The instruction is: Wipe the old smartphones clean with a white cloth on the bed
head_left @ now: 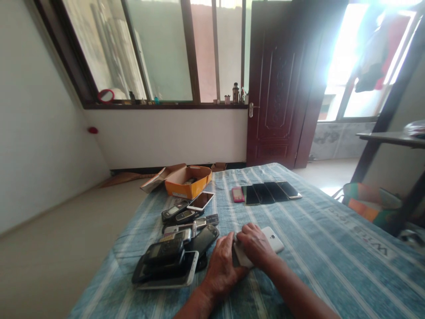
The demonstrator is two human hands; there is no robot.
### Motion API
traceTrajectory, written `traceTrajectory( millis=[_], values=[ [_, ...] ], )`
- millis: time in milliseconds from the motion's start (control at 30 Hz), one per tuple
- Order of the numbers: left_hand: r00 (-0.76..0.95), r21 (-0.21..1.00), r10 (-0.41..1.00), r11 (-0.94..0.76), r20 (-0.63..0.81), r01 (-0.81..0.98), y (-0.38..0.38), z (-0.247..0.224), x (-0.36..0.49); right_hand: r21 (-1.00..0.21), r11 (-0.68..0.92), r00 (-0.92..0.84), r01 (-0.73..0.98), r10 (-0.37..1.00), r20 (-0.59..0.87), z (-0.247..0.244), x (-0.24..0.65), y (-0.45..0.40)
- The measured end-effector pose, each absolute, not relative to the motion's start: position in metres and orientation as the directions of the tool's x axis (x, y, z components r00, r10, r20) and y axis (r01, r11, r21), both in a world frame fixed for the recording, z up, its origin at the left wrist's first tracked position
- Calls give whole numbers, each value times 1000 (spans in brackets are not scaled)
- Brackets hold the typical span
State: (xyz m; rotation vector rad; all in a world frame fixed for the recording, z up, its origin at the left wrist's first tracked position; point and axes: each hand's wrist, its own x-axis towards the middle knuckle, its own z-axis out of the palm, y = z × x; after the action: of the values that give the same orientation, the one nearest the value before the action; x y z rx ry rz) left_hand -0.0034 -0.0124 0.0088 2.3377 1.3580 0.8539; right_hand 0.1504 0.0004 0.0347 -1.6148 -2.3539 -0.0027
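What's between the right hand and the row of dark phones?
Only bare striped cloth lies between the right hand and that row, in the head view.

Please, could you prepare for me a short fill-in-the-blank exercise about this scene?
The left hand and the right hand are on a phone whose back is coloured ____.
The outside of the open box is ____.
The blue cloth has a pattern of pale, straight ____.
In the camera view, the row of dark phones lies to the ____ of the box.

Missing words: white; orange; stripes; right.
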Motion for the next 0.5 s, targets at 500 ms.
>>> traceTrajectory(
  millis=[500],
  values=[
    [428, 506, 844, -536, 322, 676, -14, 17, -2, -95, 211, -166, 973, 923, 348, 22, 163, -16]
  ],
)
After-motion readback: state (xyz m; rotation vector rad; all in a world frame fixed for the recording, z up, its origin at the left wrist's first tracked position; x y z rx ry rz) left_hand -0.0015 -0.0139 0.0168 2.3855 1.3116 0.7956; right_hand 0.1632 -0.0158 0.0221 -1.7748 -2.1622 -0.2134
